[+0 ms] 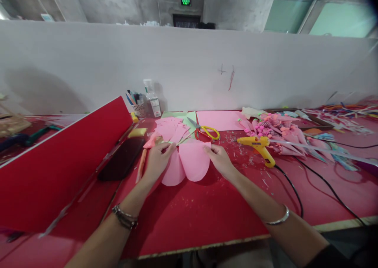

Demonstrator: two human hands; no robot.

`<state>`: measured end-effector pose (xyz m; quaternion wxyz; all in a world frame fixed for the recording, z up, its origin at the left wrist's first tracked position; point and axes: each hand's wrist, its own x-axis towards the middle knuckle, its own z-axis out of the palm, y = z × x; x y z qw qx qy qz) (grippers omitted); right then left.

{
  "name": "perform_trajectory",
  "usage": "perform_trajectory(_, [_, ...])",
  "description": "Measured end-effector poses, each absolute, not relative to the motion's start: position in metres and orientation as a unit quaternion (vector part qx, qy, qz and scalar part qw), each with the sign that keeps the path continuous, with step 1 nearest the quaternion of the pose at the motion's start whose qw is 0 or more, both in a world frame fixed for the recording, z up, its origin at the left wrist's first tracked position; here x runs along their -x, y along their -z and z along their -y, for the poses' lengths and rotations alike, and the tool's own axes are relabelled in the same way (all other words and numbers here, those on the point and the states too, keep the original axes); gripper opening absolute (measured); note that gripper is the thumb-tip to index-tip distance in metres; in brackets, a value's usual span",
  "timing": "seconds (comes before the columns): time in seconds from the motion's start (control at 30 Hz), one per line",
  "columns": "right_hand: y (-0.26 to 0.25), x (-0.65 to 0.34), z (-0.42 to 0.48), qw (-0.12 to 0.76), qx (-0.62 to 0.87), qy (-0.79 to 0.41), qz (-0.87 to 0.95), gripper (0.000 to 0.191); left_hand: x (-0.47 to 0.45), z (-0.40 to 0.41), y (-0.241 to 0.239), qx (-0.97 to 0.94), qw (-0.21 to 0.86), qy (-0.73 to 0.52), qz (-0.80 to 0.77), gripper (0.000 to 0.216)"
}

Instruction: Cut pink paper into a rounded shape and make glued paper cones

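Note:
A pink paper piece with rounded lower edges (195, 161) is held up between my two hands. My left hand (161, 157) pinches its upper left part, where a second rounded lobe hangs down. At the upper right corner, my right hand (218, 157) grips the paper between thumb and fingers. Just beyond lie a pile of pink paper cutouts (171, 128) and scissors (206, 131) with yellow and red handles. A yellow hot glue gun (258, 146) rests to the right of my right hand.
On the left are a dark phone (121, 159) and an upright red board (65, 165). Pink sheet paper (220, 120), a clear bottle (152, 98) and a pen cup (138, 108) stand or lie by the white partition (183, 67). Pink paper crafts (277, 128) and black cables (330, 189) occupy the right.

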<state>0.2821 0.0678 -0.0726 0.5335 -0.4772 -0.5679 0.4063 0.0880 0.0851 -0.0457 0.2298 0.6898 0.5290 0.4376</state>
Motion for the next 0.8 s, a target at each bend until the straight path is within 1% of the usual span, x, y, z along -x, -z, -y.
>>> perform_trajectory(0.17, [0.076, -0.289, -0.074, 0.560, 0.507, -0.365, 0.544, 0.036, -0.082, -0.090, 0.044, -0.696, 0.235, -0.427, -0.527, 0.031])
perform_trajectory(0.3, [0.079, -0.297, -0.079, 0.581, 0.526, -0.330, 0.527, 0.036, -0.079, -0.094, 0.046, -0.700, 0.244, -0.426, -0.518, 0.024])
perform_trajectory(0.57, [0.079, -0.306, -0.085, 0.594, 0.532, -0.302, 0.522, 0.036, -0.069, -0.103, 0.054, -0.690, 0.257, -0.451, -0.504, 0.022])
perform_trajectory(0.7, [0.076, -0.305, -0.083, 0.594, 0.523, -0.322, 0.520, 0.037, -0.065, -0.106, 0.057, -0.665, 0.277, -0.480, -0.500, 0.020])
perform_trajectory(0.8, [0.074, -0.299, -0.080, 0.564, 0.502, -0.373, 0.540, 0.032, -0.065, -0.106, 0.058, -0.632, 0.310, -0.512, -0.491, 0.019])
